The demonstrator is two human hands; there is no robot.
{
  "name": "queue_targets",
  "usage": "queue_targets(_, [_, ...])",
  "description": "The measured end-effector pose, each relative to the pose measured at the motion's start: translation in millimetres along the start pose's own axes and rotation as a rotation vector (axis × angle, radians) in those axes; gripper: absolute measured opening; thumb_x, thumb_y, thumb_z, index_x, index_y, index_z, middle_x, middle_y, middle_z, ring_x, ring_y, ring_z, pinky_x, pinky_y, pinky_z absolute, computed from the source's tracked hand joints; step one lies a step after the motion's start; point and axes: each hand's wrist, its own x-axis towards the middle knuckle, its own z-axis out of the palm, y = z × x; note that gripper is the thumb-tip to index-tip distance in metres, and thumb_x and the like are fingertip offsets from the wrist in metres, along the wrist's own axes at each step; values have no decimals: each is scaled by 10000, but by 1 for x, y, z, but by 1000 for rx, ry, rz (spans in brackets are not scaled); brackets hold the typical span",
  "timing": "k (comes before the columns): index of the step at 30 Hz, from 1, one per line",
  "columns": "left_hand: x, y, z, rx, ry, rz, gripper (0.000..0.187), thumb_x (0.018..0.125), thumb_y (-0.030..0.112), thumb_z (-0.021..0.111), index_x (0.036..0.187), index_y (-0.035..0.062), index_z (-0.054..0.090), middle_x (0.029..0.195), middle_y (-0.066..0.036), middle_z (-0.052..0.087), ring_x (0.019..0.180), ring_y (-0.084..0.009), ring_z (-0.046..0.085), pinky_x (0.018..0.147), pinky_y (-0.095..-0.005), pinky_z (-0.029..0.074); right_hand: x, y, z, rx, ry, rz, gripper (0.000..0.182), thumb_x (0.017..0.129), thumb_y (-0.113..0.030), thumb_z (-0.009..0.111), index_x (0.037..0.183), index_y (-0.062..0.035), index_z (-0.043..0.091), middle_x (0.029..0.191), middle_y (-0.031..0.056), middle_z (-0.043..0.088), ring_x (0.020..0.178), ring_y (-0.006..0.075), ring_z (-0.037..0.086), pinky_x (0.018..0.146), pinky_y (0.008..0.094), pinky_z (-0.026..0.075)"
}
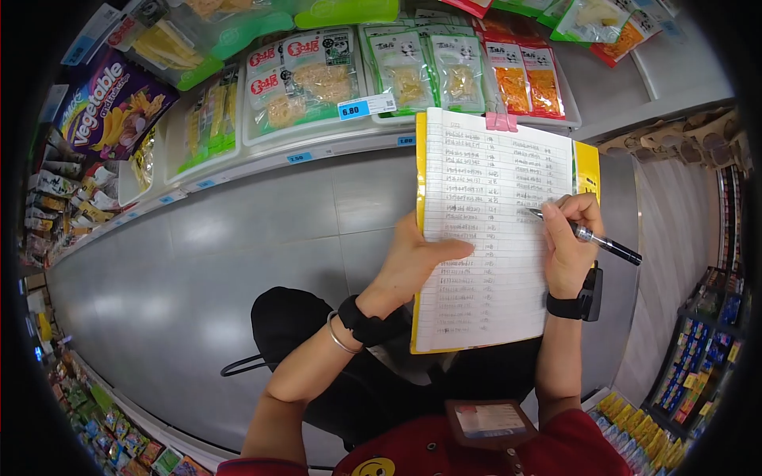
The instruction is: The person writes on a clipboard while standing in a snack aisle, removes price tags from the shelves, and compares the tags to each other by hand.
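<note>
A lined notebook page (508,285) with handwritten columns of numbers lies over a yellow folder (587,168), a pink clip (501,121) at its top edge. My left hand (417,258) grips the left side, thumb across the page and fingers hidden beneath. Pinched in my right hand (573,242) is a black pen (607,243), its tip at the right-hand column. Dark bands circle both wrists, and a bangle sits on the left one.
Shelf trays ahead hold clear snack packs (302,83), green packets (460,71) and red packets (544,83). A price tag (367,107) reads 6.80. A purple vegetable snack bag (111,103) stands at left. Grey floor tiles (294,214) lie below; packed shelves (698,365) are at right.
</note>
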Motion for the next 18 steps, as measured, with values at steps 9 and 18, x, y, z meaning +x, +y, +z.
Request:
queue_targets(9, [-4,6,5,38,13,3,385,690,-13,591,1061,-85,515,971,-170,601,807,-207,606,714,-302,487,-3,-4,1,-15,129,-43,344,741,50,643,627,-93,352,525,-40,434,469,2,348,447,172,286])
queue_targets(18, [-5,5,9,64,32,49,379,687,-27,591,1055,-83,524,984,-170,601,816,-203,606,722,-297,485,-9,-2,0,-102,63,-67,336,722,12,680,622,-76,371,554,-20,468,509,21,388,482,180,333])
